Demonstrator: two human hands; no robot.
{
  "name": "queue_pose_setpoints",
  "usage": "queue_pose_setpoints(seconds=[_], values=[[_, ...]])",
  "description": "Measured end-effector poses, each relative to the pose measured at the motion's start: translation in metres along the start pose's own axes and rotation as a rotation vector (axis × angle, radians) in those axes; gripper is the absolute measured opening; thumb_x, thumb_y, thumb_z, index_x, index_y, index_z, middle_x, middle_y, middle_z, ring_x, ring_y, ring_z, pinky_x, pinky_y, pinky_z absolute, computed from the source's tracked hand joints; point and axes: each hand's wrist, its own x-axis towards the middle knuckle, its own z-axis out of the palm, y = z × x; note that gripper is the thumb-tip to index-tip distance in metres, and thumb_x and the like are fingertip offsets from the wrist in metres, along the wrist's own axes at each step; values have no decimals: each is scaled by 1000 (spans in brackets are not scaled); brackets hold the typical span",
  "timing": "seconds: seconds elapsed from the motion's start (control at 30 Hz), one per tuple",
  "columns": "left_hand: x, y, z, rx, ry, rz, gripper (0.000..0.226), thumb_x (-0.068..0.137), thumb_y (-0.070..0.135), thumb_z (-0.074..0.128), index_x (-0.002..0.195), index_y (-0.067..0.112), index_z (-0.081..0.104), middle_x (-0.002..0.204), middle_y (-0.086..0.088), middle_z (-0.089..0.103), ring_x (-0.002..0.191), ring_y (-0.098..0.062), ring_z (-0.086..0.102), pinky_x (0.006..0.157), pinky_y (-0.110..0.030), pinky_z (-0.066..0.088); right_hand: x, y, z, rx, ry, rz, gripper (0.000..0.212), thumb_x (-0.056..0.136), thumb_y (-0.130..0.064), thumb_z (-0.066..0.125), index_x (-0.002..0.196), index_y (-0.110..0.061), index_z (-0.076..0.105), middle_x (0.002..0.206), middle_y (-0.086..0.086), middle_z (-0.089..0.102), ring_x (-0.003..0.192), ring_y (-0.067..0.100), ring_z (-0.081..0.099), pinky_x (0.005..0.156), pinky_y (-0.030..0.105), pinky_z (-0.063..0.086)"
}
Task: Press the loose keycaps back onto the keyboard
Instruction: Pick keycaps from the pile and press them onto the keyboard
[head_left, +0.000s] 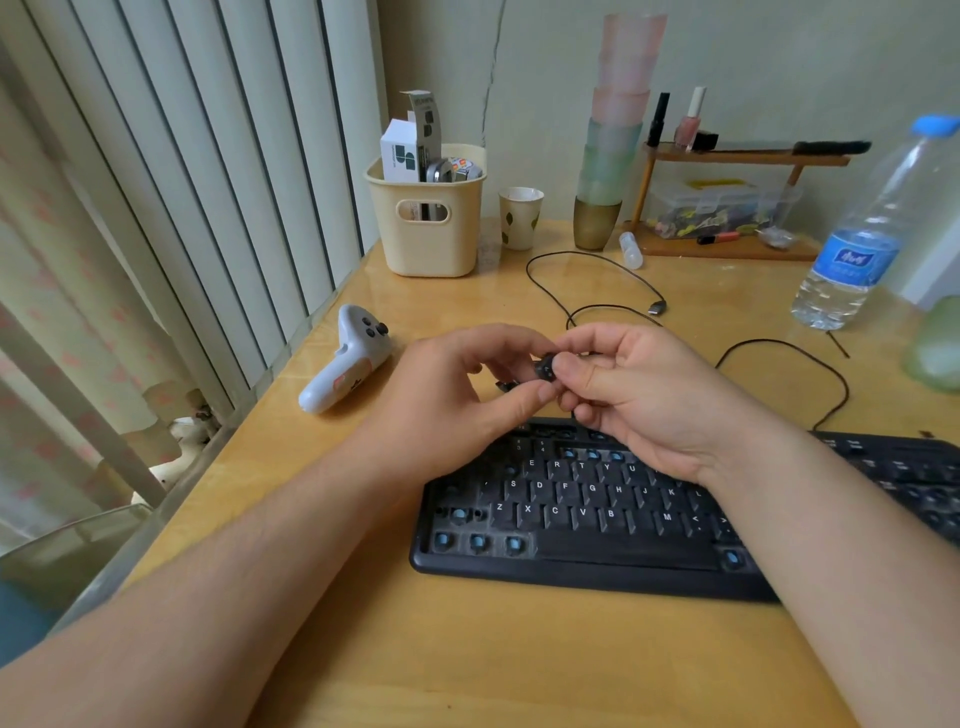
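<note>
A black keyboard lies on the wooden desk, with several blue switch stems bare along its left side, bottom row and upper rows. Above its far edge, both hands meet around one small black keycap. My right hand pinches the keycap between thumb and fingers. My left hand has its thumb and fingertips at the same keycap. Another dark keycap shows on the desk under my left fingers, mostly hidden.
A white game controller lies left of the hands. A cream basket, paper cup, stacked cups and wooden shelf stand at the back. A water bottle stands right. A black cable loops behind the keyboard.
</note>
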Motion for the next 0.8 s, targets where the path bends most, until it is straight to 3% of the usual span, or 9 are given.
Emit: queue_pose_setpoints(seconds=[0.23,0.43,0.67,0.8], values=[[-1,-1,-1,0,-8,-54,24,90,33,80,114,31,78,91,15,76,93,-10,70,83,-8,42,1,4,-1,-47,32,-50,19,93,-1,69,108,-12,71,80,6,73,68,14,63,64,26,50],[-1,-4,-1,-35,-10,-97,20,89,33,80,108,31,74,90,15,75,92,-10,70,86,-16,46,0,5,-1,-207,112,-241,18,91,-1,74,97,-18,73,76,0,73,67,13,66,61,25,53],[-1,-5,-2,-130,-38,-144,23,96,28,75,118,31,74,101,13,79,103,-14,72,99,-51,52,-3,5,1,-386,71,-399,29,93,-3,72,98,-30,80,88,4,75,75,20,68,73,31,59],[0,-5,-3,-254,-49,-195,24,98,23,72,122,25,75,106,4,79,106,-20,73,102,-52,53,-3,5,1,-470,105,-434,34,94,-7,72,102,-39,79,89,-3,73,78,17,70,82,44,62]])
